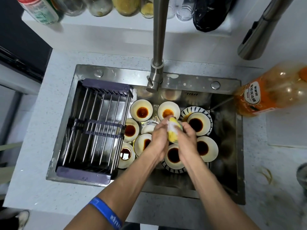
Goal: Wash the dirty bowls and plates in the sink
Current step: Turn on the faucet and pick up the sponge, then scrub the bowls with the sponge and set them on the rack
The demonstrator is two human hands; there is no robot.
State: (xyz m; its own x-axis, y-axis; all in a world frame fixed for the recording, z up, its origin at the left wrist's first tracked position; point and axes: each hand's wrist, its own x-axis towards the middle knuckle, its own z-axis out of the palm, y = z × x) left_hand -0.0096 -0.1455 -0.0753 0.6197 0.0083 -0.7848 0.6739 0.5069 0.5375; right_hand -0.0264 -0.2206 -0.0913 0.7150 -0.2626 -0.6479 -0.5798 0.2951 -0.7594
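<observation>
Getting the sponge (172, 131) soapy, judging by the white foam on it. No bowl picked up yet.

Both hands over the middle of the sink (238, 146), squeezing the yellow sponge between them. Left hand (158, 138) curled round one side of the sponge, right hand (186, 136) curled round the other side. Tight hold, fingers bent, nothing else held.

Many dirty bowls (141, 110) down in the sink, right of the dish rack (94, 128), each with a brown puddle inside. Two striped plates (196, 110) there too, under bowls, on the side far from the rack. No clean dish on the rack yet, so probably just the start of the job.

Tap (157, 63) at the back of the sink, no water seen coming out. Orange soap bottle (265, 97) lying just past the sink's far right corner.

Next, most likely: let go with one hand, lift one bowl, tip the brown sauce out, rub inside with the sponge. Careful grip needed, since soapy bowls can slip and knock the others. Rinsing under the tap after that, then over to the rack.
</observation>
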